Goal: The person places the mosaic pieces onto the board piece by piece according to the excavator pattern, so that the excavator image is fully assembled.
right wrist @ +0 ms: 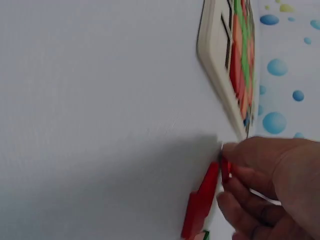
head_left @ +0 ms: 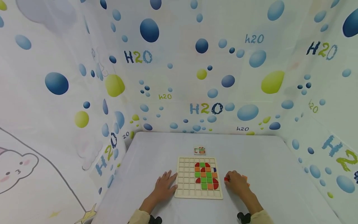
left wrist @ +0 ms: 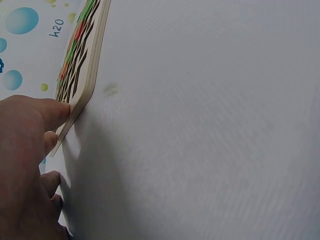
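Note:
A wooden grid board (head_left: 185, 194) lies on the white table, its right part filled with red, green and orange tiles and one dark blue piece. My left hand (head_left: 165, 186) is spread at the board's left edge; in the left wrist view, fingers of that hand (left wrist: 22, 135) touch the rim. Just right of the board, my right hand (head_left: 237, 183) pinches a small red tile (right wrist: 225, 169) between thumb and fingers. Below that hand, red pieces (right wrist: 200, 202) lie on the table. Orange pieces (head_left: 247, 181) show partly from behind the right hand.
A small picture card (head_left: 199, 150) with a coloured pattern lies just beyond the board. Behind the table (head_left: 156, 146) hangs a white curtain (head_left: 179, 81) printed with blue and green drops, and it also closes off both sides.

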`<move>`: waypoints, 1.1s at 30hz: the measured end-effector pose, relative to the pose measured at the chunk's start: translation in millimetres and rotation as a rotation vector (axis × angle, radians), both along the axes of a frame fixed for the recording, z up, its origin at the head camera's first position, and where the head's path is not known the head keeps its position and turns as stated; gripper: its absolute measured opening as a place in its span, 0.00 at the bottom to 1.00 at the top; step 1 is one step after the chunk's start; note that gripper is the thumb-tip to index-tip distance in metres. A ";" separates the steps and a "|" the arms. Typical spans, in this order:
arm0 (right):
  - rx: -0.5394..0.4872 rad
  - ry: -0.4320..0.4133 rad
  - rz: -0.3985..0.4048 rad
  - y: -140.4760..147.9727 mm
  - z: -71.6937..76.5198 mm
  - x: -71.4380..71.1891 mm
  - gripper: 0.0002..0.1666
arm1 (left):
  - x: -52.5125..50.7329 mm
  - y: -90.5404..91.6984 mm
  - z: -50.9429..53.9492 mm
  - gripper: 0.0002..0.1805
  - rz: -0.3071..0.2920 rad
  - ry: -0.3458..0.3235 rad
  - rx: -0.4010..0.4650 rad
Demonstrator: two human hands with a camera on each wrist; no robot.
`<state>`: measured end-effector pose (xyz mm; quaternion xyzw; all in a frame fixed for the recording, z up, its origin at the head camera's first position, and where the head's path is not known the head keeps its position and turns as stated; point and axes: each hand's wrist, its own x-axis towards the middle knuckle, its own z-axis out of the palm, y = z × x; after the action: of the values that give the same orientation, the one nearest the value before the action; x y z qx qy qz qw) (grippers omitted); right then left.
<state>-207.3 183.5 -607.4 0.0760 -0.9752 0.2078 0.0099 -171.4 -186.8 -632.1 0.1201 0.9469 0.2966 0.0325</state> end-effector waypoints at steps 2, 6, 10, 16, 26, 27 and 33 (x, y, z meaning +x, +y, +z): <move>0.022 0.020 -0.022 -7.5 3.5 3.7 0.11 | 0.1 0.4 2.5 0.32 0.001 0.003 -0.008; 0.021 0.032 -0.015 -30.8 12.1 11.6 0.13 | 0.2 0.0 6.1 0.32 0.006 0.003 -0.026; -0.042 0.034 0.081 -58.5 15.7 19.5 0.13 | -0.1 -0.5 5.8 0.31 0.006 0.022 -0.001; -0.013 0.078 0.226 -92.8 7.4 29.6 0.14 | -0.7 -0.7 -2.5 0.31 0.005 0.040 0.014; 0.029 0.165 0.298 -109.3 -4.0 36.2 0.13 | -2.7 -0.5 0.1 0.32 0.000 0.009 -0.025; 0.034 0.173 0.301 -109.0 -4.1 36.5 0.13 | -2.3 -0.5 0.5 0.32 -0.001 0.008 -0.023; 0.014 0.183 0.308 -106.5 -4.2 36.2 0.13 | -2.2 -0.3 -0.3 0.32 0.004 0.004 -0.025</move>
<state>-171.1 77.0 -611.6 0.2431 -0.9485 0.1920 0.0664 -173.6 -187.1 -632.4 0.1185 0.9509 0.2843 0.0316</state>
